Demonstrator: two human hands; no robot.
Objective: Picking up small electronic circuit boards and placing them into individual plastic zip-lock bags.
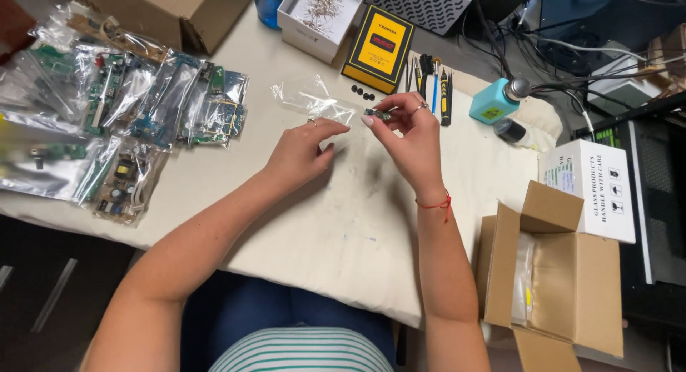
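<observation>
My right hand (407, 140) pinches a small green circuit board (377, 115) between thumb and fingertips, raised a little above the white table (343, 229). My left hand (300, 154) holds the near end of a clear plastic bag (311, 99) that stretches up and left across the table. The two hands are close together, with the little board just right of the bag's end. A red thread bracelet circles my right wrist.
Bagged circuit boards (128, 107) cover the table's left part. A yellow-and-black box (379, 49), a white box of small parts (321, 15) and hand tools (432, 86) lie at the back. A teal bottle (494, 104) and open cardboard box (554, 272) are at right.
</observation>
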